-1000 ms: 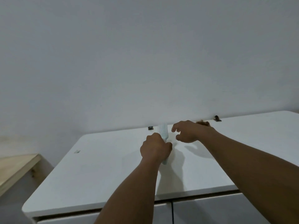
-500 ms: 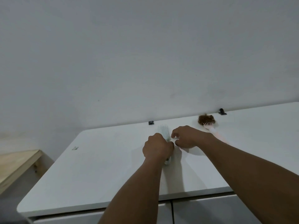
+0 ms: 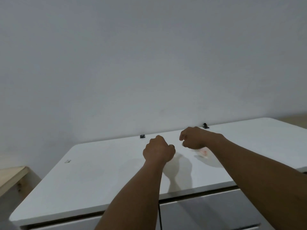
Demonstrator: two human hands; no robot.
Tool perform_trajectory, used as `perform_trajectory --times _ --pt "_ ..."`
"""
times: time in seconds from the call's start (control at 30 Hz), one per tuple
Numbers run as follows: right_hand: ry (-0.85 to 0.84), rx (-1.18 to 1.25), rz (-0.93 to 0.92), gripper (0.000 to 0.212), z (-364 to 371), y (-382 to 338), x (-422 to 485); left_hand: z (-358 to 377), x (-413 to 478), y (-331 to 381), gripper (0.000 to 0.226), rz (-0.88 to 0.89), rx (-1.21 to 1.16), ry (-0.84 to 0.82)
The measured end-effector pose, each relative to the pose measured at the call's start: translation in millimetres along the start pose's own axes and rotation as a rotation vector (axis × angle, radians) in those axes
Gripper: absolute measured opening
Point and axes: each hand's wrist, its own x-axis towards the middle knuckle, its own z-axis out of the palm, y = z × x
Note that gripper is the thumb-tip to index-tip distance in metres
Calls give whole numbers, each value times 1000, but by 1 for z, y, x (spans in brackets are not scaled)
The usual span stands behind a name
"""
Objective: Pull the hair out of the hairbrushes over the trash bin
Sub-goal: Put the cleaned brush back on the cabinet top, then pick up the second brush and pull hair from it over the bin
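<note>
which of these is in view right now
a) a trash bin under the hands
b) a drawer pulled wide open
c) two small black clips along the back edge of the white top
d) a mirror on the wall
c: one black clip sits beyond the left hand and another black clip just past the right hand, both where the white top meets the wall.

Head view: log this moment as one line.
left hand: fisted, contents hidden | right hand: curled over pinkish blur | white cabinet top | no bin visible
</note>
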Motion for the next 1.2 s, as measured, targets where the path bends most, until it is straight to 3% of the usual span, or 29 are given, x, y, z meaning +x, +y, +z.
perform_trajectory --times 0.43,0.63,0.87,1.2 --pt "72 87 118 31 -3 119 -13 74 13 89 46 147 -28 -137" --pt "146 171 109 29 12 157 13 120 39 114 50 130 -25 -93" --pt "134 185 115 28 28 173 38 131 56 122 31 74 -57 -64" --pt "129 152 155 29 1 158 -10 90 24 117 39 163 -254 -195"
